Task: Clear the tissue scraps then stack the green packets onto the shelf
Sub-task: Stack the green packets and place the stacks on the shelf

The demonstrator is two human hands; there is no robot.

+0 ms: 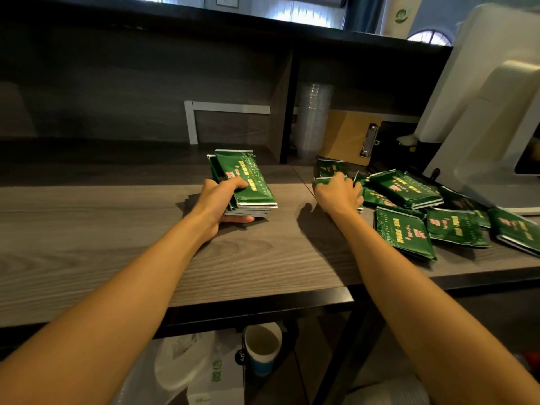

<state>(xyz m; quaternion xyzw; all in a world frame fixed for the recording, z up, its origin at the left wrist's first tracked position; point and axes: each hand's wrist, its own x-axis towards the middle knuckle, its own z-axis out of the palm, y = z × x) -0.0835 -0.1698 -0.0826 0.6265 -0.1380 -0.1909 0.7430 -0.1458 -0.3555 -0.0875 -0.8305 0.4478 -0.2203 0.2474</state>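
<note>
The stack of flat, glossy green foil packets (248,185) is held low over the grey wood-grain counter (102,229), right in front of the dark recessed shelf (117,153), and it's already fanned. The lower packets are skewed out from under the top one. With slick foil on slick foil, clamped at one end only, the whole lot could be expected to slide apart if another packet gets dropped on top. A quick squaring-up tap would probably be wise before anything is carried to the shelf.

The loose heap of green packets (409,191) is spread out to the right, overlapping every which way, with some pushed up near the big white plastic machine (482,112). If one is yanked from the edge, its neighbours could get dragged along. The tan wooden clipboard (347,135) and the sleeve of clear plastic cups (314,121) just behind could also be clipped by a hasty reach.

As for the hands: the left hand (222,200) is stretched forward with the thumb laid across the top of the stack and the fingers curled underneath. The right hand (336,194) is palm-down at the heap's left edge, fingers curled over the end of one loose packet (320,181). It looks gripped, but whether it's been lifted clear can't be told — that bit is blurred.
</note>
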